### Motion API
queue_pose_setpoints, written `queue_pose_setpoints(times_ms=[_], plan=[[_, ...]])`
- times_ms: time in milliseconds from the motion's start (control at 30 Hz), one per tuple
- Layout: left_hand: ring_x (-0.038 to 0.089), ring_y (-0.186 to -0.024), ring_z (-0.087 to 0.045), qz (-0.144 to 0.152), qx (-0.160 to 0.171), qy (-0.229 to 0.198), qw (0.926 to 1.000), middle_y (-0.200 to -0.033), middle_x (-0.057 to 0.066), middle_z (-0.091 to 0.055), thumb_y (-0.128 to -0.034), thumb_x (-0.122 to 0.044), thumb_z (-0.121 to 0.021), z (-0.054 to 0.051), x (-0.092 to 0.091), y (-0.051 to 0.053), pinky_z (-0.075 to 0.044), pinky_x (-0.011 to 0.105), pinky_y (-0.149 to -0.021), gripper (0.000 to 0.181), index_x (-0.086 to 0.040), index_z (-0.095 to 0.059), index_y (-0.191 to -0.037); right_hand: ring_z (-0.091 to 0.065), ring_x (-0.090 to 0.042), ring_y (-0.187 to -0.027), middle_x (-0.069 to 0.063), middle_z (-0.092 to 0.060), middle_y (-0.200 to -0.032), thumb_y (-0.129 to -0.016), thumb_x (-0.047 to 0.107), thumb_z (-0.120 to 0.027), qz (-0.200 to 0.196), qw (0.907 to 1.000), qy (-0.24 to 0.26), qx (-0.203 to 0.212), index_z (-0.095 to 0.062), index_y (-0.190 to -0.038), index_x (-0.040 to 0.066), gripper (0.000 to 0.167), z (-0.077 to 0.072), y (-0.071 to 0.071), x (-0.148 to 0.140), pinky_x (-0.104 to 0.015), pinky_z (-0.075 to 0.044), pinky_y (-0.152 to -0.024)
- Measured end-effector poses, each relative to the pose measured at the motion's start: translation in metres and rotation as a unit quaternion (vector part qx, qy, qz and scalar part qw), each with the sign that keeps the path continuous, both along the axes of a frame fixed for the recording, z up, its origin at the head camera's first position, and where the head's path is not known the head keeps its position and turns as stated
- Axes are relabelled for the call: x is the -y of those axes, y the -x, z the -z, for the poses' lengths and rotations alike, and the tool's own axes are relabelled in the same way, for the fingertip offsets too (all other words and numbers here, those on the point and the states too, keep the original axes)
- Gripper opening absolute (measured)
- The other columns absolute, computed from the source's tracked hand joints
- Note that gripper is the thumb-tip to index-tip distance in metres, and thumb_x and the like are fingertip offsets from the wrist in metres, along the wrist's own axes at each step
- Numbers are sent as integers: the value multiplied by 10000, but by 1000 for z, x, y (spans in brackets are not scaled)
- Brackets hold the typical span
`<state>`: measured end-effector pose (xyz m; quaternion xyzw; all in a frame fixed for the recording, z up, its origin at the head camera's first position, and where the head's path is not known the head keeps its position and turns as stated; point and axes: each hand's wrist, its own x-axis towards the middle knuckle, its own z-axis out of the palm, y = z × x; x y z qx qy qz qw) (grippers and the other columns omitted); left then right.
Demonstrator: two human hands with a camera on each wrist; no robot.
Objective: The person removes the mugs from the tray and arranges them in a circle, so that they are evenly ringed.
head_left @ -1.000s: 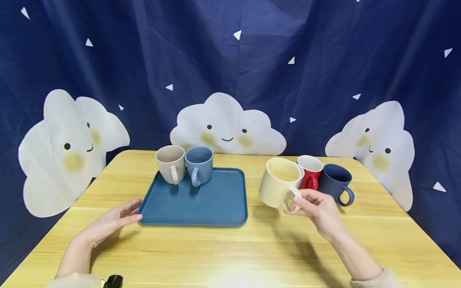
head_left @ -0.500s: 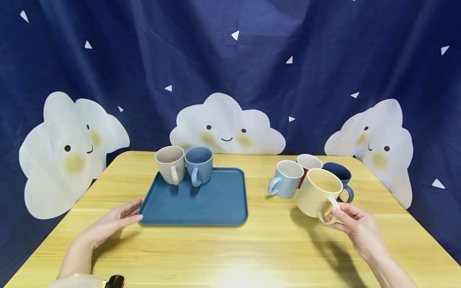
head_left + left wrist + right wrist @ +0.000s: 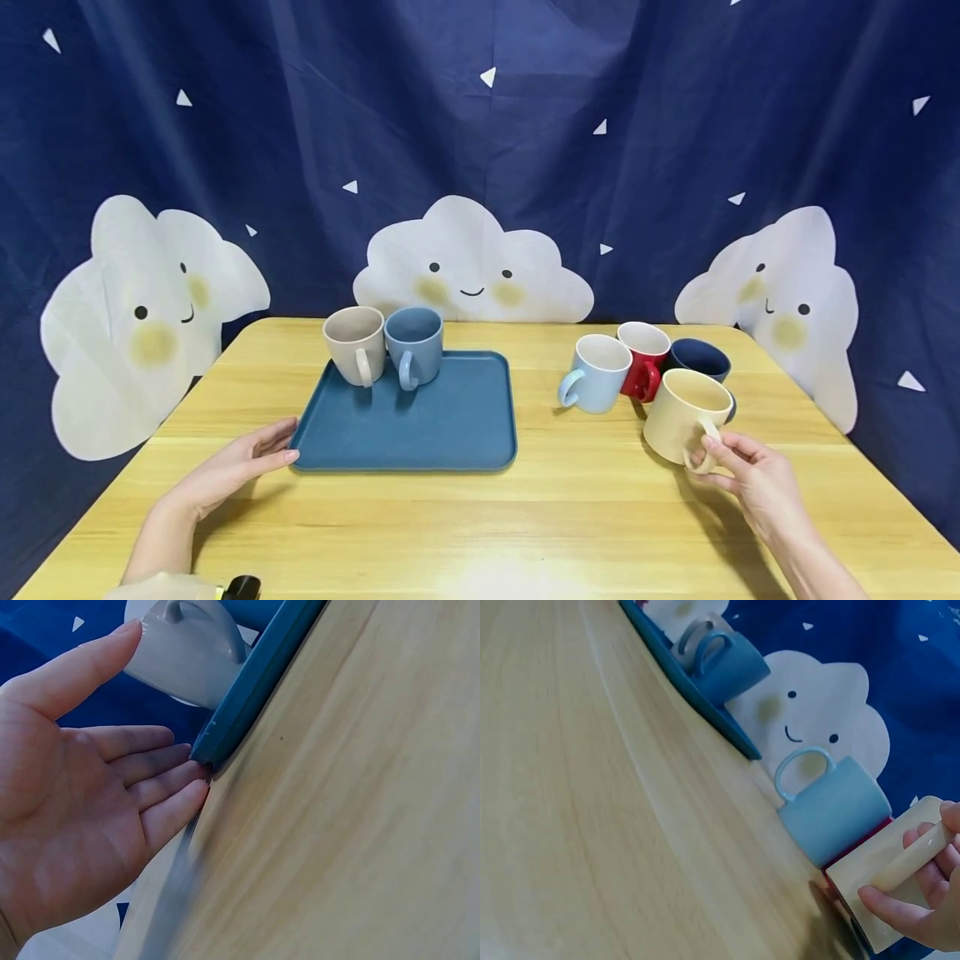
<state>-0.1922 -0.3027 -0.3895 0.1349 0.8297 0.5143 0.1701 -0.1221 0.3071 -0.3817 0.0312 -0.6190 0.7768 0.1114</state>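
Observation:
By its handle, my right hand (image 3: pixel 761 483) holds a cream-yellow mug (image 3: pixel 678 421) in front of the navy mug (image 3: pixel 699 357); in the right wrist view the fingers curl round that handle. Whether the mug's base touches the table cannot be told. A red mug (image 3: pixel 637 375) with a white inside and a light blue mug (image 3: pixel 596 375) stand just left of it. My left hand (image 3: pixel 232 467) has its fingers fairly straight, the tips at the left edge of the blue tray (image 3: pixel 442 433). In the left wrist view the palm (image 3: pixel 75 817) faces the camera.
A beige mug (image 3: pixel 352 342) and a mid-blue mug (image 3: pixel 420 346) stand side by side at the tray's back left. The wooden table (image 3: pixel 420 533) runs back to a dark blue curtain (image 3: pixel 420 100) with cloud faces.
My right hand has carried the cream-yellow mug to the right and lower, from beside the tray to before the navy mug, uncovering the light blue mug. The left hand stays at the tray.

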Motion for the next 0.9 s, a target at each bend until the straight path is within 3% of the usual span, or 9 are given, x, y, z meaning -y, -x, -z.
queue_pose_setpoints(times_ms=[133,367,567,767,900], plan=[[474,-1333,-137,13,-8,16,10000,-1470,331,-107,-959,-225,-502,-1,-1,1,-298,59,-838,706,144,-113,-1419,-651,-148,-705,-66,-654,-750,-903,-52,-538,73,9999,131,57,-688,-819,28,191,0,-2,1,-335,-543,-631],[468,-1337,-127,16,77,3,10000,-1475,323,-97,-964,-229,-495,1,0,2,-300,62,-839,704,132,-105,-1426,-659,-144,-708,-56,-655,-721,-895,-26,-568,277,9996,-71,70,-692,-814,56,170,7,0,-4,-320,-543,-623],[471,-1335,-130,47,99,40,9999,-1474,325,-99,-968,-234,-488,1,1,3,-308,70,-836,701,129,-103,-1427,-665,-148,-719,-49,-658,-731,-915,-20,-537,228,9996,41,144,-699,-831,66,202,10,0,-9,-307,-544,-628],[471,-1335,-137,24,126,94,9999,-1472,327,-104,-966,-240,-490,1,1,4,-311,71,-833,707,130,-102,-1427,-612,-30,-657,51,-675,-703,-902,33,-584,784,9931,-694,529,-697,-763,150,214,10,-2,-16,-185,-494,-578],[474,-1334,-139,22,112,86,9999,-1470,330,-108,-965,-236,-491,1,1,4,-312,71,-833,706,133,-104,-1426,-619,-25,-669,52,-676,-694,-896,34,-594,912,9913,-754,570,-693,-752,151,211,9,-6,-18,-183,-496,-578]])
